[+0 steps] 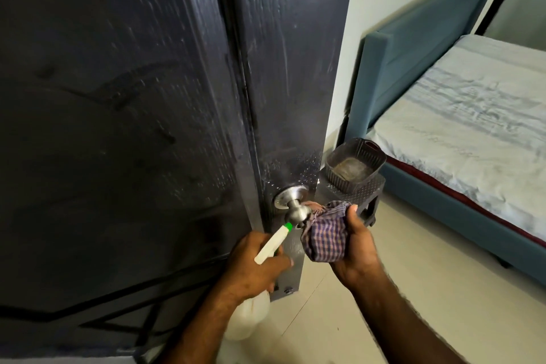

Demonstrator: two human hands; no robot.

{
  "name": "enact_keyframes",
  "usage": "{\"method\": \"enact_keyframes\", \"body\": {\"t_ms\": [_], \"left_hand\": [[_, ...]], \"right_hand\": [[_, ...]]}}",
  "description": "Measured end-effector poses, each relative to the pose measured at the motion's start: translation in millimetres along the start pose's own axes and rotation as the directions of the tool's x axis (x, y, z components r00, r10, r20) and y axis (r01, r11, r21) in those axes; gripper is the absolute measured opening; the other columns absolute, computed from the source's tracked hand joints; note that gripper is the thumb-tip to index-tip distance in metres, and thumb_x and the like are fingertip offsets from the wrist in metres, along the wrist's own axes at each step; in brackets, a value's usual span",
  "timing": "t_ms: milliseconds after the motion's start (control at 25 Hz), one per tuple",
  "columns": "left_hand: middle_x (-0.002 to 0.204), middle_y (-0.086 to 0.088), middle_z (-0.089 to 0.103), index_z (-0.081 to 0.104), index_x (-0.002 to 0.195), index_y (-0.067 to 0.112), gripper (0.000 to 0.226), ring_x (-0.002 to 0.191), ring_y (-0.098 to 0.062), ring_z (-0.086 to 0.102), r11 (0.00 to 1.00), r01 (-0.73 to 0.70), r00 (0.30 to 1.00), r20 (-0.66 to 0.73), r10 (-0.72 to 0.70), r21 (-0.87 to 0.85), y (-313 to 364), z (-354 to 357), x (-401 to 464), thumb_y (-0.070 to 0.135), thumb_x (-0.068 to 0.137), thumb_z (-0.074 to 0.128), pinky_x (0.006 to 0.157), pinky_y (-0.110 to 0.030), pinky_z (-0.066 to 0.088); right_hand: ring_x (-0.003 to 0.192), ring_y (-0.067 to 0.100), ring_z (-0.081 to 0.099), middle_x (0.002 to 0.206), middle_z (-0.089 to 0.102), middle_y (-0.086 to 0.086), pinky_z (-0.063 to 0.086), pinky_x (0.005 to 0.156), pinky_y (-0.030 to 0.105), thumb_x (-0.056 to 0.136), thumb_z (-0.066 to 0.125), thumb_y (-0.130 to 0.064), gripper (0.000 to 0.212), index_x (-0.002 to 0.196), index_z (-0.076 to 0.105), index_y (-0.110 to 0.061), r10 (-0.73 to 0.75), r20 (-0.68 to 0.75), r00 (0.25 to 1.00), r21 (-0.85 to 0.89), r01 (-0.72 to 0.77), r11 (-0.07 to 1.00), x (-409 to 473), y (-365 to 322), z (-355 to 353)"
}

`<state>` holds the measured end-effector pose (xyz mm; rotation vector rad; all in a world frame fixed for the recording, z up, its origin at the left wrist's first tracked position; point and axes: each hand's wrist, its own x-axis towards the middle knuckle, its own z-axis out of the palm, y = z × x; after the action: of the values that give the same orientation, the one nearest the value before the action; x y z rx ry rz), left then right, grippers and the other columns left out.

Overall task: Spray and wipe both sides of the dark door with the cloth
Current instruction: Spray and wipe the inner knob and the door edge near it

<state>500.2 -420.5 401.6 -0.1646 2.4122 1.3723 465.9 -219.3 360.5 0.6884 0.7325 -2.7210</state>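
Two hands work at a dark door (118,127), seen close up and standing ajar. Left hand (254,266) has its grip curled around a white spray bottle (273,244), green nozzle aimed at the steel knob (295,211), likely to wet that area. Right hand (354,248) grips a bunched checked cloth (325,236) against the knob, ready to wipe. Droplets speckle the door above it. A bed (458,112) lies beyond.

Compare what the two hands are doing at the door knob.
The left hand grips a white spray bottle, its green nozzle aimed at the steel door knob; the right hand grips a bunched checked cloth against the knob's side. Both are low, beside the dark door edge.
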Motion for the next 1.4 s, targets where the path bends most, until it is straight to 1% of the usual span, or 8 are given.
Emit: {"method": "enact_keyframes", "body": {"t_ms": [280, 640, 760, 880, 1080, 1200, 1320, 1400], "left_hand": [[0.057, 0.007, 0.049, 0.05, 0.063, 0.038, 0.025, 0.051, -0.011, 0.049, 0.919, -0.236, 0.96, -0.07, 0.271, 0.317, -24, 23, 2, 0.048, 0.075, 0.069, 0.047, -0.026, 0.039], [0.062, 0.0, 0.061, 0.062, 0.073, 0.029, 0.019, 0.055, -0.019, 0.06, 0.979, -0.198, 0.957, -0.207, 0.204, 0.048, -30, 31, -1, 0.038, 0.079, 0.078, 0.053, -0.046, 0.058], [0.073, -0.011, 0.068, 0.063, 0.078, 0.02, 0.024, 0.057, -0.017, 0.06, 0.98, -0.095, 0.954, -0.297, 0.039, -0.175, -30, 17, -1, 0.02, 0.085, 0.086, 0.051, -0.036, 0.056], [0.077, -0.009, 0.069, 0.065, 0.083, 0.021, 0.021, 0.056, -0.015, 0.062, 0.973, -0.095, 0.937, -0.35, 0.015, -0.211, -28, 7, 0, 0.017, 0.085, 0.086, 0.054, -0.017, 0.054], [0.059, -0.008, 0.066, 0.067, 0.078, -0.001, 0.019, 0.046, -0.016, 0.059, 0.945, -0.158, 0.925, -0.379, 0.04, -0.285, -27, -11, 12, 0.007, 0.087, 0.081, 0.049, -0.026, 0.053], [0.064, -0.012, 0.067, 0.068, 0.082, 0.001, 0.017, 0.048, -0.018, 0.06, 0.943, -0.162, 0.927, -0.373, 0.045, -0.291, -21, -16, 17, 0.008, 0.087, 0.082, 0.049, -0.03, 0.053], [0.06, 0.001, 0.063, 0.066, 0.073, 0.015, 0.023, 0.053, -0.016, 0.064, 0.97, -0.186, 0.924, -0.362, 0.12, -0.154, -16, -13, 15, 0.007, 0.083, 0.085, 0.047, -0.025, 0.053], [0.055, 0.007, 0.059, 0.061, 0.064, 0.022, 0.033, 0.053, -0.016, 0.064, 0.982, -0.186, 0.917, -0.367, 0.157, -0.044, -12, -11, 11, 0.008, 0.081, 0.086, 0.049, -0.028, 0.057]], "right_hand": [[0.101, 0.036, 0.08, 0.121, 0.078, 0.022, 0.068, 0.081, 0.051, 0.111, 0.048, -0.048, 0.049, 0.134, 0.064, -0.007, -0.026, -0.124, 0.992, 0.034, 0.03, 0.999, -1, 4, -4], [0.109, 0.038, 0.075, 0.124, 0.075, 0.02, 0.066, 0.088, 0.05, 0.11, 0.053, -0.037, 0.043, 0.133, 0.06, -0.002, -0.17, 0.037, 0.985, -0.16, 0.174, 0.972, -4, 6, -5], [0.1, 0.018, 0.07, 0.115, 0.07, -0.003, 0.061, 0.086, 0.042, 0.102, 0.067, -0.044, 0.033, 0.124, 0.065, -0.019, -0.408, 0.486, 0.773, -0.731, 0.616, 0.294, 5, 16, 6], [0.104, 0.011, 0.059, 0.12, 0.056, -0.009, 0.057, 0.084, 0.037, 0.105, 0.058, -0.058, 0.037, 0.131, 0.063, -0.032, -0.267, 0.731, 0.628, -0.664, 0.567, -0.487, 13, 11, 12], [0.132, 0.03, 0.051, 0.145, 0.056, 0.007, 0.05, 0.103, 0.046, 0.109, 0.053, -0.052, 0.034, 0.132, 0.071, -0.034, 0.144, 0.889, 0.434, -0.173, 0.609, -0.774, 7, -15, 9], [0.125, 0.02, 0.059, 0.139, 0.061, -0.001, 0.053, 0.101, 0.037, 0.109, 0.055, -0.049, 0.032, 0.135, 0.067, -0.035, 0.023, 0.86, 0.51, -0.394, 0.692, -0.605, 7, -19, 7], [0.099, 0.017, 0.072, 0.106, 0.074, -0.003, 0.06, 0.093, 0.049, 0.106, 0.053, -0.046, 0.025, 0.116, 0.069, -0.03, -0.316, 0.465, 0.827, -0.82, 0.537, 0.198, 7, 4, 20], [0.094, 0.016, 0.074, 0.099, 0.077, -0.003, 0.06, 0.094, 0.056, 0.109, 0.055, -0.042, 0.022, 0.107, 0.071, -0.027, -0.375, 0.294, 0.879, -0.837, 0.426, 0.343, 10, 12, 27]]}}
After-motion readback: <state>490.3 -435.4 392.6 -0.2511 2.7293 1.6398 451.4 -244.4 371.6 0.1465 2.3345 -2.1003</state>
